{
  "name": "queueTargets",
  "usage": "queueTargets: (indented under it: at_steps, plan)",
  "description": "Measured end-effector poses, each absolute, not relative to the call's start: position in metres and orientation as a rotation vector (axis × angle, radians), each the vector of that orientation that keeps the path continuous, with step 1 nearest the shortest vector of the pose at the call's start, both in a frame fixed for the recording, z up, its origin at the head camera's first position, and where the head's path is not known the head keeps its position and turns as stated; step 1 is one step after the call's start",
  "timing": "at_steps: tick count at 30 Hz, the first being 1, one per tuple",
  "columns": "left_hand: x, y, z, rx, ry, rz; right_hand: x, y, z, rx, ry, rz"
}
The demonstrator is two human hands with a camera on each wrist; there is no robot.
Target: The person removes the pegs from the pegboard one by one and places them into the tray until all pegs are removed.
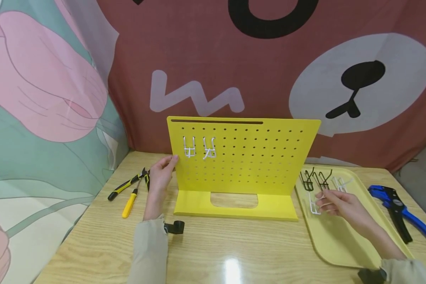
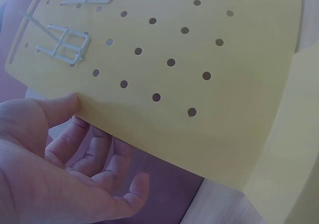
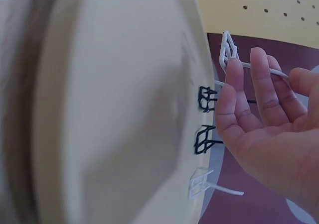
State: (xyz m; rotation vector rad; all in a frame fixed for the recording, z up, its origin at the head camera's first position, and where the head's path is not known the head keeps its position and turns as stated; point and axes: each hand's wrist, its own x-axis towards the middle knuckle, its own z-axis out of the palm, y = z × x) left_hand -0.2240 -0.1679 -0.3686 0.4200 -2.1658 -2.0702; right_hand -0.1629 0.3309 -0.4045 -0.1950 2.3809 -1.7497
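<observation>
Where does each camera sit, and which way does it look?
Head: worn on the head, looking forward and down at the yellow pegboard and tray; both sleeves, left fingers and right fingers show.
Left wrist: worn there, facing the pegboard's edge; the left fingers show, holding it.
Right wrist: worn there, looking across the tray at a white hook; the right fingers show, holding it.
Head and right wrist both show the tray, right fingers and that hook.
</observation>
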Motion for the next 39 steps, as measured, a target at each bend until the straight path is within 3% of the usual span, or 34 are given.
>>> queueTargets:
  at_steps: [14, 28, 32, 39]
  plan:
    - [-0.225, -0.169, -0.368, 0.42, -2.156, -2.071, -0.157, 0.338, -0.415, -0.091, 2.34, -1.72]
    - [-0.224, -0.168, -0.37, 0.427, -2.157, -2.083, -0.159, 0.344, -0.417, -0.168, 2.24, -1.689]
    - [-0.224, -0.167, -0.369, 0.428, -2.147, -2.08, -0.162, 0.351, -0.409, -0.277, 2.104, -1.685]
    - [-0.224, -0.167, -0.368, 0.432, -2.15, -2.078, -0.16, 0.331, -0.383, -0.193, 2.342, -1.636]
